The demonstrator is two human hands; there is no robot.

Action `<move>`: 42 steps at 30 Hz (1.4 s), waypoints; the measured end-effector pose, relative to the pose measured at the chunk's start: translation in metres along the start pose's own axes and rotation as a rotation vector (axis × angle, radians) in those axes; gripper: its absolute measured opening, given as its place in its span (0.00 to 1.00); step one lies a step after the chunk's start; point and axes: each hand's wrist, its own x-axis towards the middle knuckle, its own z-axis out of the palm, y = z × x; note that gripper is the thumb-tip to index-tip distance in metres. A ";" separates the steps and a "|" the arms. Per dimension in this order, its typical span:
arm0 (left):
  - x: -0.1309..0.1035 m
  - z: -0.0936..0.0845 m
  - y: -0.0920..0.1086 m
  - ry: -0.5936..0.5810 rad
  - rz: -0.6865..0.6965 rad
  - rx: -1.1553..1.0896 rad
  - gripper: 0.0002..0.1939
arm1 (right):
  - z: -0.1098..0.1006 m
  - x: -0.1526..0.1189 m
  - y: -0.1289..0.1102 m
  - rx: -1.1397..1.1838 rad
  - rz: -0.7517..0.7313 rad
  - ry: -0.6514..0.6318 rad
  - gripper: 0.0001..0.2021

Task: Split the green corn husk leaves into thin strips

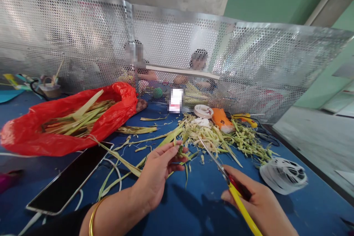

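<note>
Between the thumb and fingers of my left hand [155, 167] is a small green piece [180, 150], which looks like knotted or woven plant leaf; its far side is partly hidden. My right hand [260, 201] grips scissors [240, 202] with yellow and red handles. Their blades point up and left over the blue table, apart from the green piece. Just beyond both hands lies a heap of pale plant scraps [197, 134]. Long dry leaf strips [124, 162] run beside and behind my left wrist.
On the left, a red plastic bag [22, 132] holds leaf strips, with a black-screened tablet or phone [72, 179] before it. Rightward are green trimmings [249, 140], an orange packet [222, 120], a yellow glue gun [246, 118] and a white strip coil [284, 177]. Two people sit behind a perforated screen [168, 40].
</note>
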 end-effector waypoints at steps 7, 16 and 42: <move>0.001 0.000 -0.001 -0.002 0.058 0.118 0.09 | 0.001 0.003 0.008 0.158 -0.008 0.061 0.26; 0.005 -0.002 -0.003 0.005 0.131 0.310 0.11 | -0.002 -0.009 -0.002 0.079 -0.068 -0.225 0.31; 0.013 -0.009 0.002 -0.072 0.298 0.653 0.14 | -0.003 -0.005 -0.008 0.165 0.078 -0.121 0.32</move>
